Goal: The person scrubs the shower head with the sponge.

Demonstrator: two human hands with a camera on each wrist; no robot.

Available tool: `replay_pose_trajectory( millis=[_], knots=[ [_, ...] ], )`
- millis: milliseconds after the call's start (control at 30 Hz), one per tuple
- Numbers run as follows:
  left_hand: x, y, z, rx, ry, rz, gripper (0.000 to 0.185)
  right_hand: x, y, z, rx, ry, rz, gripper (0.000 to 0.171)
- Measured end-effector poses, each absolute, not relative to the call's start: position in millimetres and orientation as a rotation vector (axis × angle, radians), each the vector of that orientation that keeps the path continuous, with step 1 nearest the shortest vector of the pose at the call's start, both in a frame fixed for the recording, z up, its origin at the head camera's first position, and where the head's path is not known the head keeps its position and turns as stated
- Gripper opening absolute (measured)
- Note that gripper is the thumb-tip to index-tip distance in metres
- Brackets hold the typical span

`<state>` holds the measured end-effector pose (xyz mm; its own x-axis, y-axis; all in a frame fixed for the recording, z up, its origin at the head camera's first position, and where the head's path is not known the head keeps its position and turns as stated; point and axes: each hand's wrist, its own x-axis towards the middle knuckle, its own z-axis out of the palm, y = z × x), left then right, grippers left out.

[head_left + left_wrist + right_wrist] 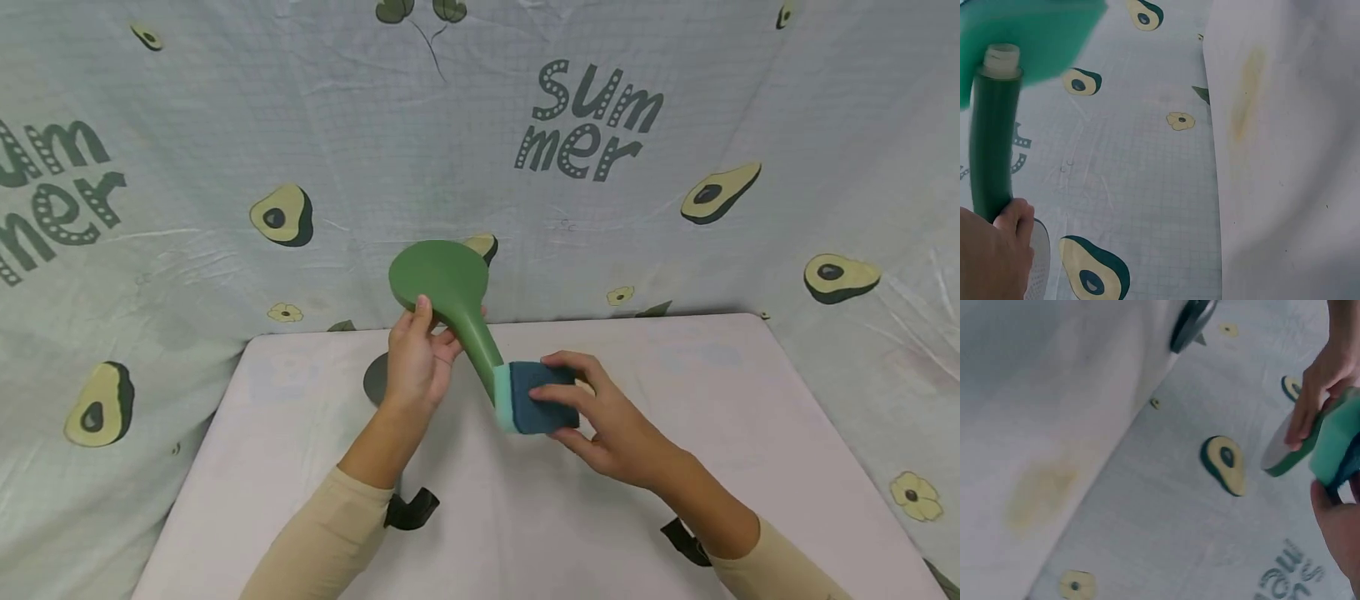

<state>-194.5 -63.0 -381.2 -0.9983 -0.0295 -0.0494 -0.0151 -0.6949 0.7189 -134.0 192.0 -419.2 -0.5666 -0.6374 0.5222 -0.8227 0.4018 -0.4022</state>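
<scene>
A green shower head (442, 279) is held up over the back of the table, its handle slanting down to the right. My left hand (422, 358) grips it at the neck, thumb on the smooth back and fingers beneath. In the left wrist view a pale threaded end (1002, 60) tops the handle. My right hand (611, 425) pinches a sponge (543, 397), dark blue on one side and mint green on the other. The mint side lies against the handle's lower end in the head view. Part of the speckled face (1038, 262) shows beside the left hand.
A dark grey round thing (375, 381) lies on the table (315, 383), partly hidden behind my left hand. Black straps (412, 510) show by both wrists. Cloth (375, 158) printed with avocados and lettering hangs behind the table and at its sides.
</scene>
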Motion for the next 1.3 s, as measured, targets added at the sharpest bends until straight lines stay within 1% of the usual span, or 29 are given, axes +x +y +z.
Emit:
replay_pose_trajectory(
  millis=[67,133,233,300,367,433,467,567,600,733,800,933,1000,1167,1300],
  knots=[
    [-195,-62,-382,0.112,-1.224,-2.864,0.047,-129,183,-414,1.302,-2.297,0.618,0.037],
    [-195,-61,-382,0.129,-1.231,-2.837,0.046,-125,172,-410,1.334,-2.195,0.331,0.038],
    [-195,-60,-383,0.141,-1.261,-2.800,0.045,-119,157,-409,1.382,-2.085,0.030,0.044],
    [-195,-60,-383,0.143,-1.277,-2.792,0.045,-118,153,-411,1.404,-2.050,-0.013,0.052],
    [-195,-60,-382,0.148,-1.279,-2.795,0.045,-120,155,-414,1.404,-2.055,0.051,0.059],
    [-194,-60,-381,0.149,-1.275,-2.800,0.046,-124,161,-417,1.399,-2.089,0.233,0.065],
    [-194,-61,-380,0.148,-1.273,-2.799,0.046,-126,164,-418,1.396,-2.111,0.339,0.065],
    [-194,-64,-378,0.134,-1.259,-2.806,0.046,-133,175,-424,1.369,-2.211,0.646,0.053],
    [-194,-65,-378,0.127,-1.253,-2.814,0.046,-135,178,-425,1.355,-2.256,0.743,0.052],
    [-194,-66,-380,0.123,-1.238,-2.846,0.047,-135,184,-434,1.291,-2.310,0.942,0.061],
    [-193,-66,-381,0.139,-1.227,-2.859,0.048,-133,182,-438,1.290,-2.219,0.910,0.058],
    [-195,-63,-382,0.202,-1.208,-2.884,0.048,-133,175,-445,1.271,-1.971,0.729,0.045],
    [-195,-63,-382,0.226,-1.208,-2.891,0.048,-133,174,-447,1.264,-1.923,0.673,0.042],
    [-192,-67,-382,0.204,-1.234,-2.873,0.047,-130,185,-453,1.275,-2.017,0.653,0.047],
    [-190,-75,-381,0.138,-1.303,-2.858,0.047,-127,201,-459,1.223,-2.170,0.669,0.053]
  ],
)
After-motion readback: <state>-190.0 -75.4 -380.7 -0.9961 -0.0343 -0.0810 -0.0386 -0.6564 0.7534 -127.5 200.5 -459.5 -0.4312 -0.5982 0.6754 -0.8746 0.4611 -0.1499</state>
